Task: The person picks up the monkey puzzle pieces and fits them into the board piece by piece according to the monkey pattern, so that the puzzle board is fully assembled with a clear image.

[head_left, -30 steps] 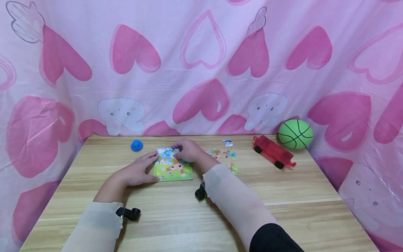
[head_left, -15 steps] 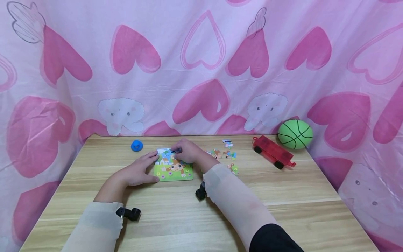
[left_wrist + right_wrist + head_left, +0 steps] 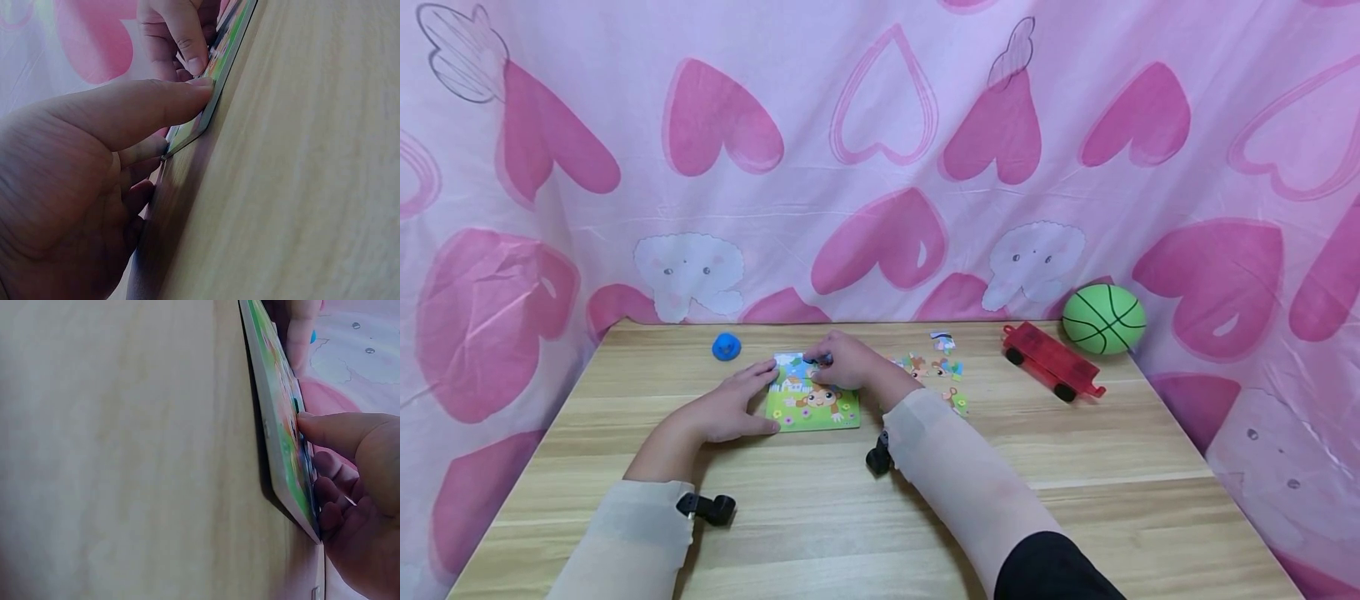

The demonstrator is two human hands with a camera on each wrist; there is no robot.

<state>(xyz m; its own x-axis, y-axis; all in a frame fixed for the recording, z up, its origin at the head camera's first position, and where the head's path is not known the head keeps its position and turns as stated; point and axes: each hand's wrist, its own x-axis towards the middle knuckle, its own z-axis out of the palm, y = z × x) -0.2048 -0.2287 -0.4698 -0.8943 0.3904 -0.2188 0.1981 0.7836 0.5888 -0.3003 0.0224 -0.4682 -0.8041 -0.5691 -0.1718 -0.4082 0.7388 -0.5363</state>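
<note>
A square picture puzzle board (image 3: 811,407) with a cartoon monkey lies flat on the wooden table. Along its left side rests my left hand (image 3: 735,404), spread, the thumb on the near left corner and the fingertips by the far left edge. In the left wrist view, that thumb (image 3: 150,107) lies over the board's corner. Over the board's upper right part, my right hand (image 3: 847,360) pinches a small puzzle piece (image 3: 820,360) with a dark part, largely hidden by the fingers. From the right wrist, the right thumb (image 3: 331,431) is seen touching the board's picture side.
Several loose puzzle pieces (image 3: 947,367) lie right of the board, some behind the right forearm. A red toy wagon (image 3: 1051,362) and a green ball (image 3: 1104,319) stand at the back right. A small blue toy (image 3: 726,347) sits at the back left, before a pink curtain (image 3: 880,167).
My right hand has shifted slightly left over the board, and its fingers and the pinched piece have changed angle a little. My left hand has stayed in place.
</note>
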